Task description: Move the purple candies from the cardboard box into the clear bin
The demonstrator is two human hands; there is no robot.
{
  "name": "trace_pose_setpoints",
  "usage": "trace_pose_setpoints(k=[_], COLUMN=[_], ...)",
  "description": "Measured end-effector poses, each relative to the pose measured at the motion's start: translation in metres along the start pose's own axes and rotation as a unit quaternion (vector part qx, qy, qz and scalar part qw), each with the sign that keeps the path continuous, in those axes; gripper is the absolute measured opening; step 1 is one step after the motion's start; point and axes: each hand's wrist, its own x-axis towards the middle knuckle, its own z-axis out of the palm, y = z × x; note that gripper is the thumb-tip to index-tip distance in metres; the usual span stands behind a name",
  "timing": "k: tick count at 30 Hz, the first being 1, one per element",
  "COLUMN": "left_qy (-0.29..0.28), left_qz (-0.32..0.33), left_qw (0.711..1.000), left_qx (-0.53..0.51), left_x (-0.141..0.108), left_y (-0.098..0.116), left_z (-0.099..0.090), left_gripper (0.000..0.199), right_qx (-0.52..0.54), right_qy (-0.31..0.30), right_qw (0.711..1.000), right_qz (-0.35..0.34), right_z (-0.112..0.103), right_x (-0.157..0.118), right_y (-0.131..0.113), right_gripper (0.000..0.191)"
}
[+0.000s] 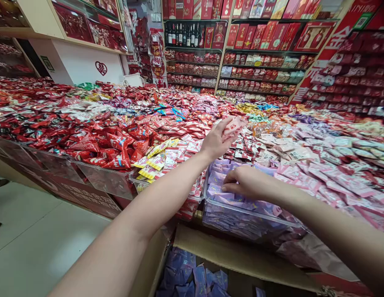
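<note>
My left hand is closed around pink wrapped packets, held above the packets in the middle of the display. Lower and to the right, my right hand hovers over or rests on small purple packets; I cannot tell whether it touches them. Its fingers are loosely bent, with a gap between thumb and forefinger and nothing visible in them. A clear plastic bin holds these purple packets. Below it, an open cardboard box contains more purple packets.
Red packets fill bins to the left, beside yellow and white packets. Pink packets spread to the right. Behind stand shelves with bottles and red boxes. Tiled floor lies at lower left.
</note>
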Motion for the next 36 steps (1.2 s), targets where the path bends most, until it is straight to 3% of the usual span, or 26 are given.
trace_pose_setpoints(k=[14,16,21,23,36], left_qy=[-0.004,-0.007,-0.008,-0.007,-0.013], left_qz=[0.001,-0.002,-0.011,-0.009,-0.004], left_qw=[1.000,1.000,1.000,1.000,1.000], left_qx=[0.002,0.005,0.008,0.009,0.023], left_x=[-0.001,-0.001,-0.001,-0.001,-0.001], left_y=[0.000,0.000,0.002,0.003,0.002], left_z=[0.000,-0.001,-0.001,-0.002,-0.001], left_gripper=[0.050,0.050,0.050,0.050,0.051], right_qx=[0.010,0.020,-0.018,-0.045,-0.081], right_qy=[-0.137,-0.116,0.023,0.051,0.047], right_qw=[0.989,0.991,0.997,0.996,0.995], right_qz=[0.060,0.062,0.066,0.059,0.022], right_z=[0.001,0.000,0.001,0.005,0.010], right_x=[0.014,0.014,0.013,0.012,0.013], right_y=[-0.004,-0.002,0.004,0.005,0.007], right_gripper=[0.027,0.026,0.016,0.013,0.010])
